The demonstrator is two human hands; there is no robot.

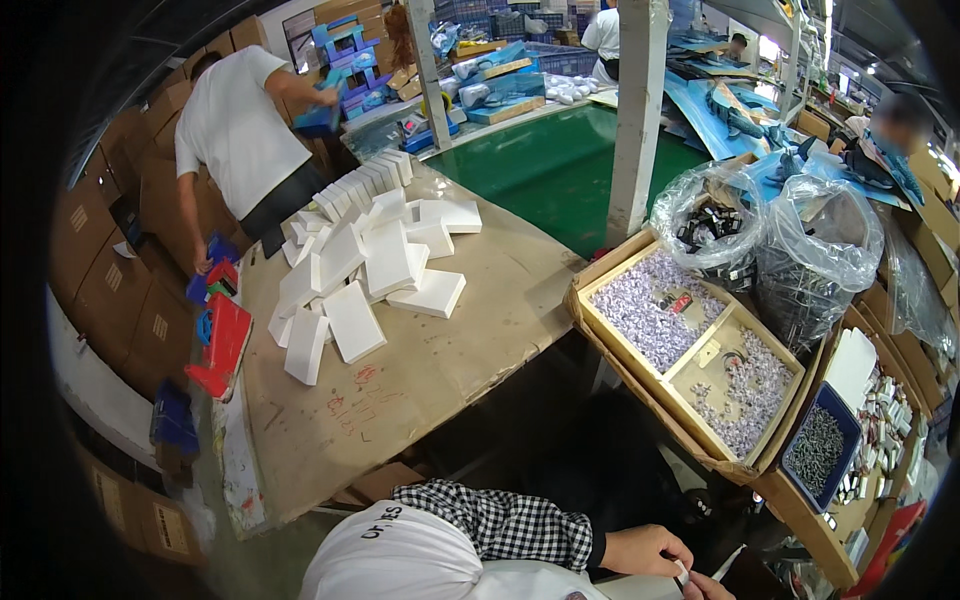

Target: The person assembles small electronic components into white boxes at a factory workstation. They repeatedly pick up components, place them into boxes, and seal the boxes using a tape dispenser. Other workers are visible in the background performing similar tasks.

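Note:
Near the lower edge, my left hand [645,551] comes out of a black-and-white checked sleeve, thumb and fingers pinched on a small white piece [682,573]. Its exact kind is too small to make out. My right hand [708,588] meets it from the right, its fingertips against the same spot; most of that hand is cut off by the frame. Just right of the hands, a thin white strip [730,563] sticks up. The closest supplies are a divided wooden tray [668,378] of small pale purple parts and a dark blue bin [823,447] of small metal pieces, likely screws.
White boxes [355,322] lie heaped on a brown board-topped table [440,385]. Clear plastic bags [825,225] of black parts stand behind the tray. A white post [637,120] rises by a green surface [540,170]. At left, a person [240,130] handles colourful items.

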